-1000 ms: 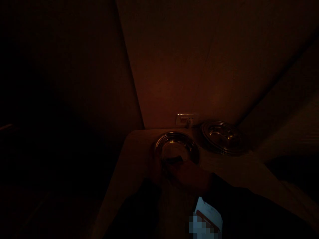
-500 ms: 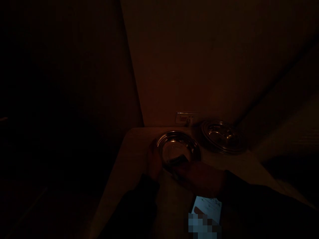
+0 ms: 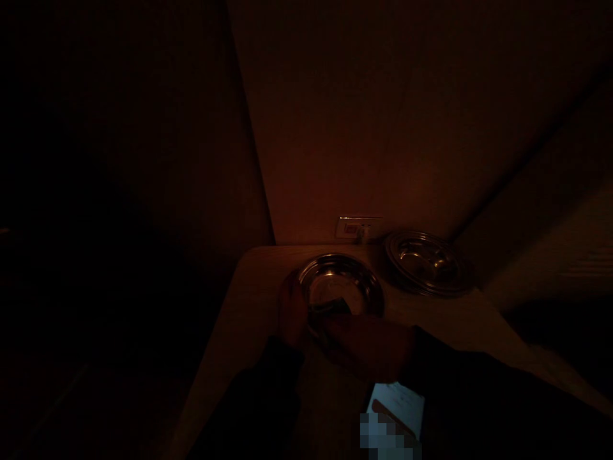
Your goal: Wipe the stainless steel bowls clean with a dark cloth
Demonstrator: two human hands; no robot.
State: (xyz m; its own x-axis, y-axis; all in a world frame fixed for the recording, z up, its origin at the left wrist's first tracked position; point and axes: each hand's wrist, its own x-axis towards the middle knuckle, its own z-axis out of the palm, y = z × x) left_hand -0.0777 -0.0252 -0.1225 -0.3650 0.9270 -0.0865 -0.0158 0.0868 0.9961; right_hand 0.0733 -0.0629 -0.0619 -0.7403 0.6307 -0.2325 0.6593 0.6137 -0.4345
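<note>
The view is very dark. A shiny round metal bowl stands on a light wooden table. My left hand is at the bowl's left rim, its fingers pressed together on the edge. Over the near part of the bowl, my right hand is closed round a dark flat item, too dim to identify, which sits against the inside of the bowl. Just below my right wrist lies a lit phone, its lower part blurred out by large squares.
Several stacked metal dishes stand at the table's back right. Behind the table rises a wall with a socket plate, and something pale is plugged in there. Darkness covers the left side.
My right hand and the dark item have moved left and slightly down in the bowl, closer to my left hand. My left hand remains at the rim.
</note>
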